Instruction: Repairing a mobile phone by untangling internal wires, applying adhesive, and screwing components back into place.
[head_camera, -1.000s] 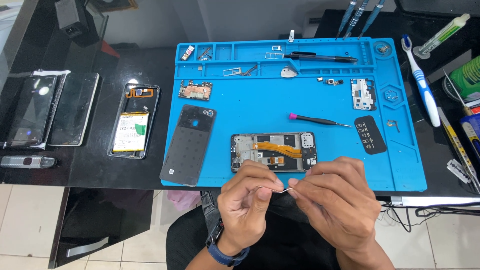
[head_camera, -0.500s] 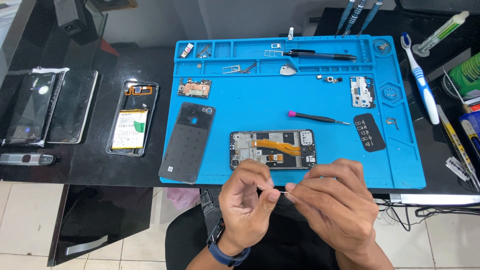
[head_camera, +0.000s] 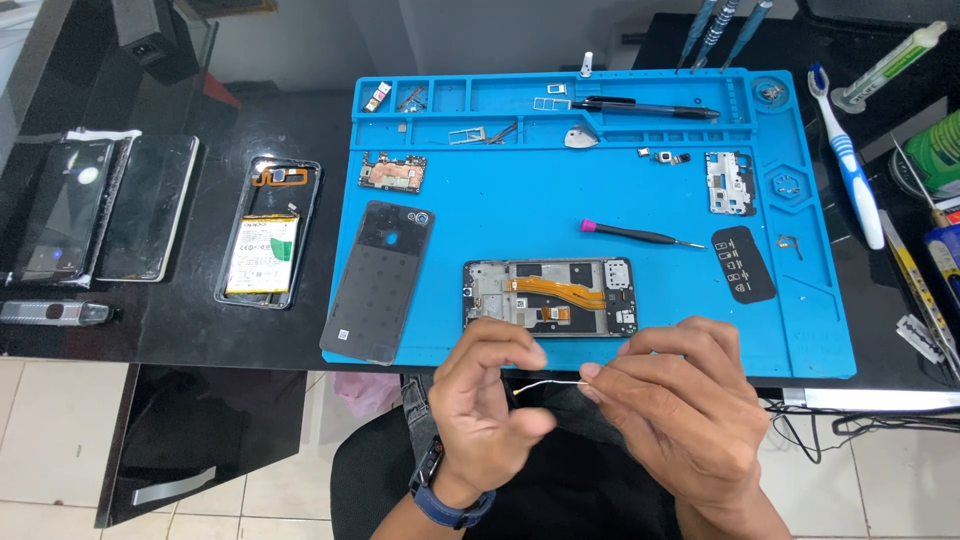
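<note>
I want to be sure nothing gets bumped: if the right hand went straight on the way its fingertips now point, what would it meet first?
The right hand points left along the thin white wire that it pinches, so it would probably meet the left hand first, at that hand's fingertips. Depth between the two hands is hard to judge.

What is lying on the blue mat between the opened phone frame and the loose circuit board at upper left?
In the head view, the dark back cover lies between the phone frame and the circuit board, on the blue mat.

Bright, even overhead light; sharp, mild glare.
</note>
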